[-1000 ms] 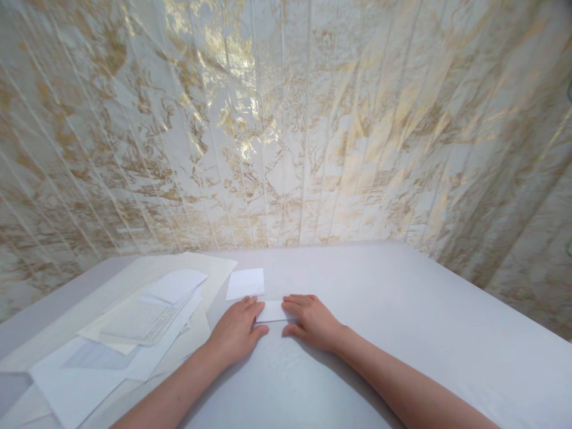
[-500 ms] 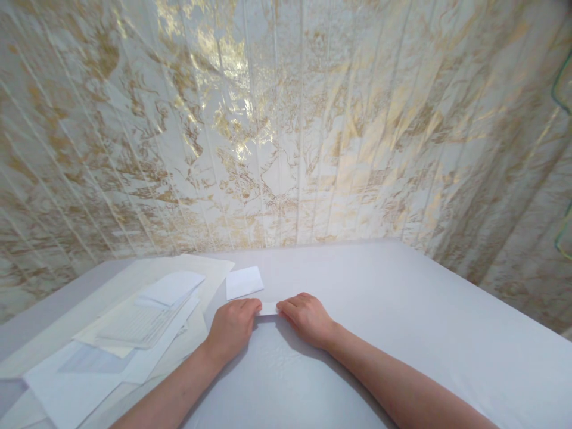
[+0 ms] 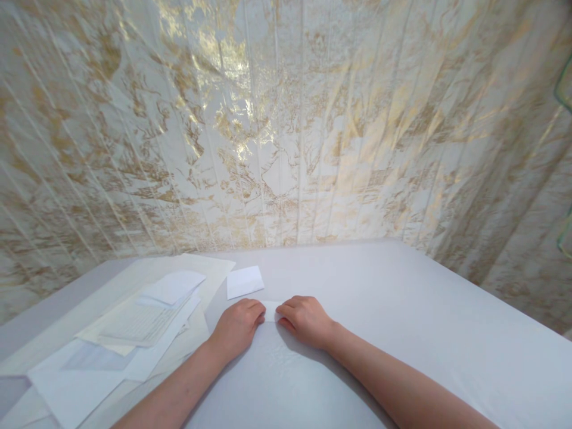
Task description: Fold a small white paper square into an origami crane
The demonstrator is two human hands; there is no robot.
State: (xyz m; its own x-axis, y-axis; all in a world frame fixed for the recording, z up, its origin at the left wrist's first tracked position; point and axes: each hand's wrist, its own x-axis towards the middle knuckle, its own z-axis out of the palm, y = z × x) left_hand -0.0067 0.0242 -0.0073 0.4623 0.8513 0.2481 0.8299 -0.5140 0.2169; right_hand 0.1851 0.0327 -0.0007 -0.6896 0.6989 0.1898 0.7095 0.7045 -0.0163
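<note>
Faces a white-and-gold curtain (image 3: 290, 155) across a pale table (image 3: 379, 292). Holds a white strip (image 3: 270, 311) around the middle of the table, spanned between both hands, with only its centre showing. Curls the left hand (image 3: 238, 329) nearly closed, fingers and thumb drawn together at the strip's left end. Bends the right hand (image 3: 306, 320) much the same way, leaving little gap between thumb and fingers at the right end. Covers both ends with the fingers; cannot tell any contact between strip and table. Has a white slip (image 3: 245, 282) just beyond the left hand and strip. Has, farther left, a pile (image 3: 75, 381) of overlapping loose sheets, including a page (image 3: 138, 325) with lines of writing.
</note>
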